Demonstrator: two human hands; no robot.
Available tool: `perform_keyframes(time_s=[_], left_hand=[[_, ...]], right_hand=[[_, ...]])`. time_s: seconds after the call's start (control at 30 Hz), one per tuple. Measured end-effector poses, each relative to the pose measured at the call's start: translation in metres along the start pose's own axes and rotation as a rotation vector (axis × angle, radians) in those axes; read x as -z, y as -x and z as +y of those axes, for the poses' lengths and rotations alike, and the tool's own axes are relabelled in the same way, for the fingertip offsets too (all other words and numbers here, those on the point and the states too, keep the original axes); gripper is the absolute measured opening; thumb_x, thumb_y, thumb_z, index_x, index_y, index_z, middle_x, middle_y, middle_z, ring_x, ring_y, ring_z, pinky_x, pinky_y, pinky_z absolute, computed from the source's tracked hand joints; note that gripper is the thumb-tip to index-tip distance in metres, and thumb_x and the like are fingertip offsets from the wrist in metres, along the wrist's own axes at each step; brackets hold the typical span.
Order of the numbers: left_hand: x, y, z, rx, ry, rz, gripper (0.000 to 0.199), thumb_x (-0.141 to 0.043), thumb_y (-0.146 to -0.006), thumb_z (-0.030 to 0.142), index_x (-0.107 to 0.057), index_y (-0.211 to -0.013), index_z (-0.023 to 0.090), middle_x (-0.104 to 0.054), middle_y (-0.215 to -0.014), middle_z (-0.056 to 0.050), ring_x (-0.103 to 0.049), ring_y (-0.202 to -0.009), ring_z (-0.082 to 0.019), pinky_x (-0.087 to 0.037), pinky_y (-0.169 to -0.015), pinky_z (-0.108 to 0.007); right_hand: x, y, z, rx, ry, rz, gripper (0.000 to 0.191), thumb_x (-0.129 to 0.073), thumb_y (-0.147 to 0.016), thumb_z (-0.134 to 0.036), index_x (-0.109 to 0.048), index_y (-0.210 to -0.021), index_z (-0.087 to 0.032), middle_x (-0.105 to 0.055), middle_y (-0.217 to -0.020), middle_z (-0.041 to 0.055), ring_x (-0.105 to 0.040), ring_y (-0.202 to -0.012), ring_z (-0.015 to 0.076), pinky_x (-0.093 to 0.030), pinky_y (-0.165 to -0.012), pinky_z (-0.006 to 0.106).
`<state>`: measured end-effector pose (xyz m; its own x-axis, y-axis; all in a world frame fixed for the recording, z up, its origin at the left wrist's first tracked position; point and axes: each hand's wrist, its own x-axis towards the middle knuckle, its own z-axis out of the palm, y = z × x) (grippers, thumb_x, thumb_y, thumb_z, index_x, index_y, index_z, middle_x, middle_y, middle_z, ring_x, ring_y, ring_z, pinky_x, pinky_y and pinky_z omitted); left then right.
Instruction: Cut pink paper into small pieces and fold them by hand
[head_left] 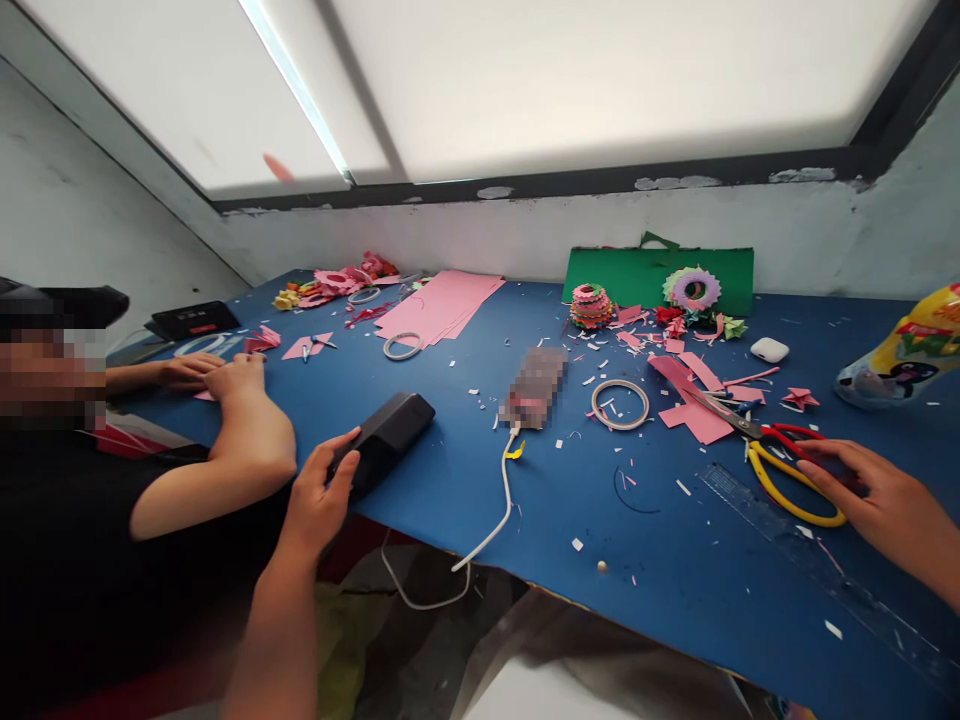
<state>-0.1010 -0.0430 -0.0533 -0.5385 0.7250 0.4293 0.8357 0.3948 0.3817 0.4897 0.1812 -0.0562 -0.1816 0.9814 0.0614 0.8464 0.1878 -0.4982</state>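
My left hand is closed on the near end of a black box-shaped device at the table's front edge. Over on the right, my right hand has its fingers at the handles of a pair of scissors, one red and one yellow. Their blades point away to the left, over cut pink paper pieces. A clear ruler lies partly beneath the yellow handle. Just beyond the red handle sits a small pink folded-paper star.
A co-worker's hands handle pink paper at the left. A phone with a white cable, a tape roll, stacked pink sheets, a white earbud case and a yellow bag lie among paper scraps on the blue table.
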Motion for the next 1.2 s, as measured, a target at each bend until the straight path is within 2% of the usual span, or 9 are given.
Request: perform_keyframes(time_s=[0.2, 0.3, 0.4, 0.6, 0.77, 0.97, 1.2], left_hand=[[-0.01, -0.043, 0.001, 0.072, 0.073, -0.081, 0.044, -0.029, -0.092, 0.039, -0.056, -0.117, 0.015, -0.061, -0.114, -0.005, -0.055, -0.106, -0.021, -0.041, -0.093, -0.031], [-0.012, -0.052, 0.002, 0.103, 0.054, -0.106, 0.047, -0.035, -0.089, 0.046, -0.056, -0.114, 0.012, -0.063, -0.105, -0.006, -0.057, -0.098, -0.023, -0.042, -0.09, -0.033], [-0.011, -0.048, 0.007, 0.106, 0.047, -0.125, 0.049, -0.038, -0.087, 0.049, -0.051, -0.119, 0.014, -0.062, -0.104, -0.005, -0.059, -0.092, -0.022, -0.045, -0.085, -0.033], [-0.011, -0.03, 0.02, 0.063, 0.015, -0.071, 0.062, -0.059, -0.073, 0.055, -0.044, -0.124, 0.023, -0.056, -0.117, -0.005, -0.055, -0.103, -0.025, -0.043, -0.09, -0.036], [-0.015, -0.027, 0.023, 0.019, -0.008, -0.021, 0.059, -0.058, -0.074, 0.054, -0.045, -0.122, 0.022, -0.056, -0.118, -0.007, -0.055, -0.106, -0.027, -0.044, -0.09, -0.037], [-0.017, -0.026, 0.024, -0.049, -0.056, 0.024, 0.062, -0.061, -0.072, 0.053, -0.044, -0.123, 0.022, -0.057, -0.116, -0.007, -0.056, -0.106, -0.028, -0.044, -0.091, -0.039], [-0.018, -0.026, 0.022, -0.069, -0.083, 0.04, 0.057, -0.06, -0.074, 0.046, -0.043, -0.124, 0.023, -0.057, -0.117, -0.008, -0.055, -0.107, -0.029, -0.044, -0.091, -0.039]], right_hand=[[0.0, 0.0, 0.001, 0.01, 0.023, 0.0, 0.045, -0.047, -0.074, -0.063, -0.057, -0.106, -0.033, -0.06, -0.116, 0.0023, -0.061, -0.09, 0.0257, -0.049, -0.075, 0.036], [0.0, 0.0, 0.001, 0.001, 0.026, -0.002, 0.047, -0.047, -0.074, -0.064, -0.057, -0.107, -0.032, -0.059, -0.117, 0.0033, -0.061, -0.089, 0.0258, -0.05, -0.073, 0.036], [0.0, 0.0, 0.001, -0.019, 0.015, -0.011, 0.049, -0.048, -0.073, -0.065, -0.058, -0.107, -0.031, -0.059, -0.118, 0.0035, -0.062, -0.087, 0.0252, -0.05, -0.072, 0.036], [-0.001, -0.001, 0.005, -0.018, 0.022, -0.009, 0.055, -0.047, -0.07, -0.069, -0.059, -0.107, -0.03, -0.059, -0.117, 0.0031, -0.061, -0.086, 0.0244, -0.05, -0.07, 0.035], [-0.003, -0.004, 0.01, 0.019, 0.038, -0.013, 0.05, -0.045, -0.072, -0.067, -0.059, -0.105, -0.032, -0.06, -0.115, 0.0012, -0.06, -0.088, 0.0236, -0.049, -0.072, 0.034], [-0.003, -0.005, 0.01, 0.015, 0.028, -0.026, 0.046, -0.047, -0.072, -0.065, -0.059, -0.103, -0.033, -0.059, -0.116, 0.0052, -0.06, -0.089, 0.0253, -0.048, -0.071, 0.036], [0.0, -0.002, 0.003, 0.004, -0.029, -0.026, 0.045, -0.05, -0.073, -0.063, -0.059, -0.105, -0.033, -0.057, -0.12, 0.0093, -0.059, -0.091, 0.0241, -0.046, -0.073, 0.037]])
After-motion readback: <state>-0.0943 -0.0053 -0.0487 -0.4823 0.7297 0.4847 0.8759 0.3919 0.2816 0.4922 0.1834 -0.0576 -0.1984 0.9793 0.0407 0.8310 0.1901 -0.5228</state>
